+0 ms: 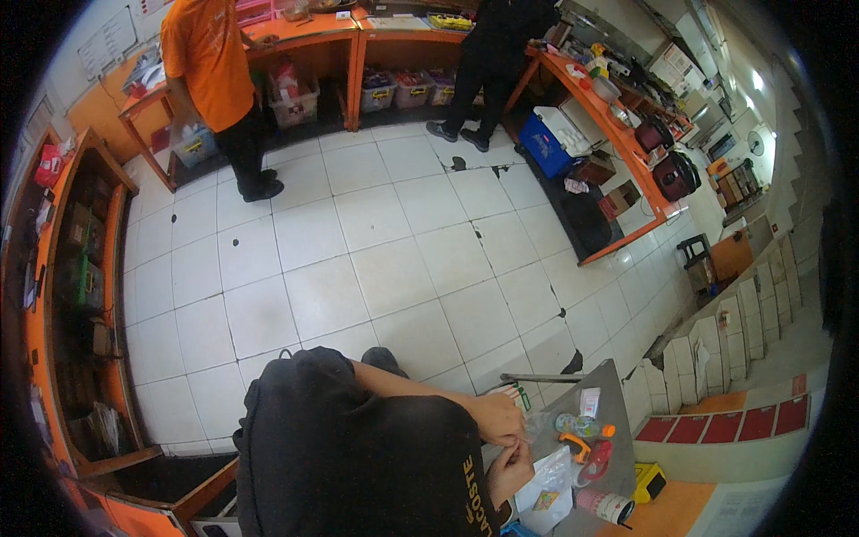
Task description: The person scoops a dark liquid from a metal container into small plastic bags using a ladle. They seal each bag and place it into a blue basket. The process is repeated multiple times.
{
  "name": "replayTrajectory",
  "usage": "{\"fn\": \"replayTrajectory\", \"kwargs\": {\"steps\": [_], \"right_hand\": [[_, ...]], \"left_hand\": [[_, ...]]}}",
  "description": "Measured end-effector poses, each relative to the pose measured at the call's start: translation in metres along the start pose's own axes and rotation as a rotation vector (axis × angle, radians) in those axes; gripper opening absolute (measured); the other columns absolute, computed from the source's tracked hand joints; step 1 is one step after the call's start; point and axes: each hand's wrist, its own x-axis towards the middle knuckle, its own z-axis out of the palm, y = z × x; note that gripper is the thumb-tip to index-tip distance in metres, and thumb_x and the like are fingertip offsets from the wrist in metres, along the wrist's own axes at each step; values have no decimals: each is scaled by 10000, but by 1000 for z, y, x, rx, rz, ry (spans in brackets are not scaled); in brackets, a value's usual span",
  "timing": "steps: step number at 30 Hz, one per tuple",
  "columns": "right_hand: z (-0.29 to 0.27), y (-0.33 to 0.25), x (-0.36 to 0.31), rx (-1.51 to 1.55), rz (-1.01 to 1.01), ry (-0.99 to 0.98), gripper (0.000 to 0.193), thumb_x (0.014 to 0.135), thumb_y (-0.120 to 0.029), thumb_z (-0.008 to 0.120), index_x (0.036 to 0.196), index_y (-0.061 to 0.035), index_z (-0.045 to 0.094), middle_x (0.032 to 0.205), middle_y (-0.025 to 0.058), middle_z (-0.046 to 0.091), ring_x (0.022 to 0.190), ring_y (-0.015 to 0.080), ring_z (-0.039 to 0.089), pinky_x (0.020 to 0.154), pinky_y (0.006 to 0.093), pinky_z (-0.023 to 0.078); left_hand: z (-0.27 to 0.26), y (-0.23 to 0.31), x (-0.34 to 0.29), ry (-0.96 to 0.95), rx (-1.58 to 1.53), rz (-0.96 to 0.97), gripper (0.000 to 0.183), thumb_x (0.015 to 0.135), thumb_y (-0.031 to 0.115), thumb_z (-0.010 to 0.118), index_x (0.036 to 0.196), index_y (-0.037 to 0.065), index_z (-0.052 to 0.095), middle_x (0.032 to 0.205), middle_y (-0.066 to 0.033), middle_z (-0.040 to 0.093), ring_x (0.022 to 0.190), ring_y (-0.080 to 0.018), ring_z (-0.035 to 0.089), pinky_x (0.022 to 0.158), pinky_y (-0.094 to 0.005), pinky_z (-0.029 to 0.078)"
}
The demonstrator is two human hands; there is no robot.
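Observation:
My left hand (pixel 499 417) reaches across from the upper side, its fingers bent and closed together at the near edge of a small grey table (pixel 613 387). Just below it, my right hand (pixel 511 472) is pinched closed, fingertips close to the left hand's. Whatever sits between the fingers is too small to make out; a clear plastic film (pixel 540 428) lies beside them. Closest to the hands are a white plastic bag (pixel 548 483), a clear bottle with an orange cap (pixel 577 424), an orange object (pixel 574 446) and a red tape-like object (pixel 595 462).
A pink and white cylinder (pixel 604 506) and a white packet (pixel 590 402) share the table. A yellow object (pixel 649 481) is past its edge. Two people stand at orange counters (pixel 313 27) across the tiled floor (pixel 376 242). Orange shelving (pixel 112 295) stands left; a blue crate (pixel 546 143) right.

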Motion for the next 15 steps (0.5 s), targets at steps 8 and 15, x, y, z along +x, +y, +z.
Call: {"fn": "replayTrajectory", "kwargs": {"steps": [8,15], "right_hand": [[-3,-15,6,-60,131,63,234,929,-147,515,824,23,636,724,240,627,633,445,592,573,486,447],[-3,-12,13,48,194,22,203,933,-135,506,842,31,580,781,276,592,700,456,571,611,495,420]], "left_hand": [[0,13,8,49,-44,-245,277,780,289,588,715,27,650,678,-173,630,662,-378,638,586,-476,490],[-14,-9,13,30,-219,33,254,814,249,585,696,26,615,653,-167,604,678,-355,621,627,-463,467]]}}
